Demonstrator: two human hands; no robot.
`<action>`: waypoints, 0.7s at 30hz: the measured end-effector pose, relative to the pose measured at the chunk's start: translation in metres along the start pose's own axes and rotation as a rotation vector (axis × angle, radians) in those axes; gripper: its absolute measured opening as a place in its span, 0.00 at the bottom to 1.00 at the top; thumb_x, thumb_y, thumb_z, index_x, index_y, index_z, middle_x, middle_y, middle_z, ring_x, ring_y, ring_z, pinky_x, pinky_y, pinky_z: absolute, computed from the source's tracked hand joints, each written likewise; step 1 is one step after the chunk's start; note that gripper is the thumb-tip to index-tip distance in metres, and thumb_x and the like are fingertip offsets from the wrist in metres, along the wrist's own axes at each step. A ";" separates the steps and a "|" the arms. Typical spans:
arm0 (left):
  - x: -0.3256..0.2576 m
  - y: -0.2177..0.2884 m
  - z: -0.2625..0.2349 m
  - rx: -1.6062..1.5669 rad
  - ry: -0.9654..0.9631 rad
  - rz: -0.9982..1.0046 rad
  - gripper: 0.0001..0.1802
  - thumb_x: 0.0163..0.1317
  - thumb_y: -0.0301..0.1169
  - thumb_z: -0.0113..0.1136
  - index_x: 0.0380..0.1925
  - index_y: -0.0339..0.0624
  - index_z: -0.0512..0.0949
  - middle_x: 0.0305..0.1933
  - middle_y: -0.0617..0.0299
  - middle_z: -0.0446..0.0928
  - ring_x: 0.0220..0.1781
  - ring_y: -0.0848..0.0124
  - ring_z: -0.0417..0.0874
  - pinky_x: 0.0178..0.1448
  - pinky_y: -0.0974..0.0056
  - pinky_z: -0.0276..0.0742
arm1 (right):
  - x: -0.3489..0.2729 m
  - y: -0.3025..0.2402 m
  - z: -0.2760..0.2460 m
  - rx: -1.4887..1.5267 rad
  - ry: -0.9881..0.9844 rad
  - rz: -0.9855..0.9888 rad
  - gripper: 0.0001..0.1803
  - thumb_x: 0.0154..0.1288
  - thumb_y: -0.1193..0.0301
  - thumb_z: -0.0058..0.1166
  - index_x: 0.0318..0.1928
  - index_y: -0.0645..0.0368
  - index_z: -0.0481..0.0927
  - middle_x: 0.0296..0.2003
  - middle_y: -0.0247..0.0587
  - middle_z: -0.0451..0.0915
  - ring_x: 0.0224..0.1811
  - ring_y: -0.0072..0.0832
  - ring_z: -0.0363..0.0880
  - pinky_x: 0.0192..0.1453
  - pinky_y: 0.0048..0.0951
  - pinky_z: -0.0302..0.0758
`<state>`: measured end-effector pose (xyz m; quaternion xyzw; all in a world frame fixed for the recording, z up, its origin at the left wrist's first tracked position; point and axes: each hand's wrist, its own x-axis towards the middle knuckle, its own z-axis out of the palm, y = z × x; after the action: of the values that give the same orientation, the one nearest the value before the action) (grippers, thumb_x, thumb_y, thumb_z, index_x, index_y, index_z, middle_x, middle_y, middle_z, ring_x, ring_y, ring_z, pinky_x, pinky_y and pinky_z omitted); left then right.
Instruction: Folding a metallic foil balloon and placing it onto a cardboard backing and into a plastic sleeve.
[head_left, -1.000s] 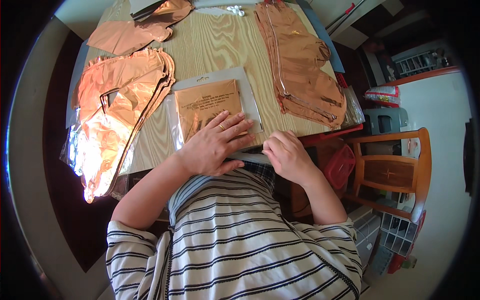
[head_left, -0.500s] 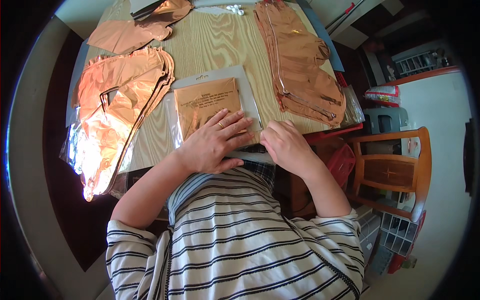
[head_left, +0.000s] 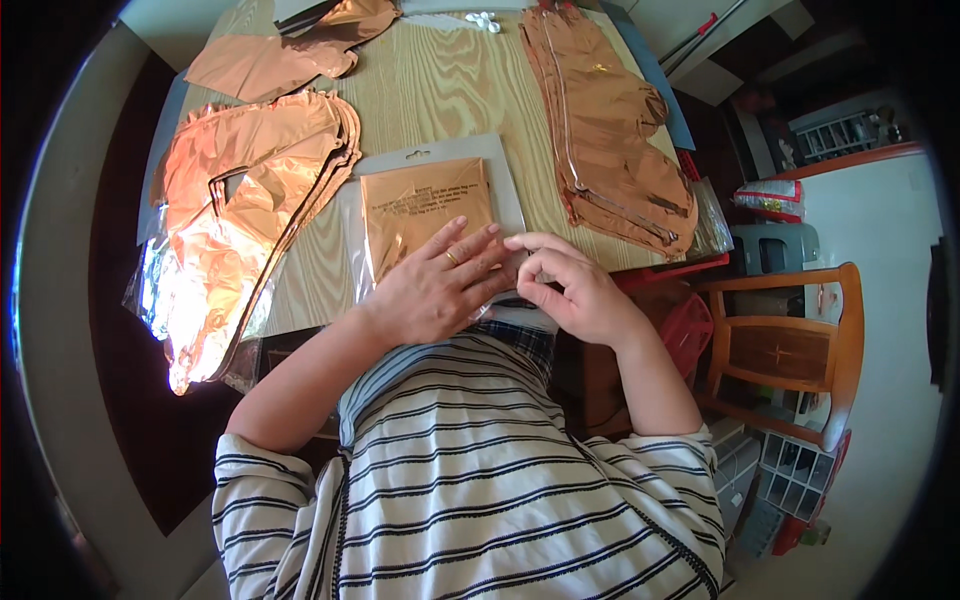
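Note:
A clear plastic bag with a hang-hole top holds a folded copper-coloured foil balloon at the table's near edge. My left hand, with a ring on one finger, lies flat across its lower part, fingers stretched out. Just right of it is my right hand, index finger reaching to the bag's right side near my left fingertips. Its thumb and other fingers are bent, with a gap showing between them and nothing visible inside. My hands hide the bag's lower end.
Shiny copper foil balloons lie flat at left, with another copper foil piece behind. A stack of copper foil balloons lies at right. Small white items sit at the far edge. A wooden chair stands to the right.
My right hand has loosened from a closed pinch at the bag's lower right corner, its index finger now extended toward my left hand. My left hand stays flat on the bag.

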<state>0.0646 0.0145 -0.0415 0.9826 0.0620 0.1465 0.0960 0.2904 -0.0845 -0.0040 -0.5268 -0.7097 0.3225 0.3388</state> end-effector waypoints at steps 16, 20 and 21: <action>-0.437 0.045 0.153 0.049 -0.260 -1.344 0.08 0.56 0.31 0.65 0.37 0.49 0.84 0.36 0.52 0.82 0.38 0.53 0.85 0.47 0.54 0.84 | 0.004 -0.008 0.003 -0.290 -0.078 -0.061 0.07 0.63 0.75 0.63 0.36 0.59 0.76 0.57 0.53 0.81 0.57 0.49 0.79 0.64 0.45 0.71; -0.498 0.048 0.210 -0.204 -0.426 -1.563 0.11 0.57 0.33 0.65 0.41 0.48 0.83 0.38 0.52 0.82 0.39 0.54 0.85 0.48 0.53 0.83 | 0.006 -0.006 0.003 -0.300 -0.080 -0.052 0.07 0.63 0.75 0.63 0.36 0.59 0.76 0.58 0.53 0.80 0.57 0.48 0.79 0.64 0.45 0.71; -0.494 0.046 0.222 -0.219 -0.392 -1.586 0.12 0.57 0.34 0.65 0.41 0.47 0.83 0.39 0.52 0.82 0.39 0.54 0.85 0.48 0.53 0.83 | 0.005 -0.007 0.003 -0.297 -0.082 -0.041 0.07 0.63 0.75 0.63 0.36 0.59 0.76 0.58 0.53 0.80 0.57 0.48 0.79 0.64 0.45 0.71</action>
<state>-0.3334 -0.1424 -0.3761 0.6398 0.7050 -0.1338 0.2751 0.2829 -0.0814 0.0006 -0.5431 -0.7733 0.2282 0.2343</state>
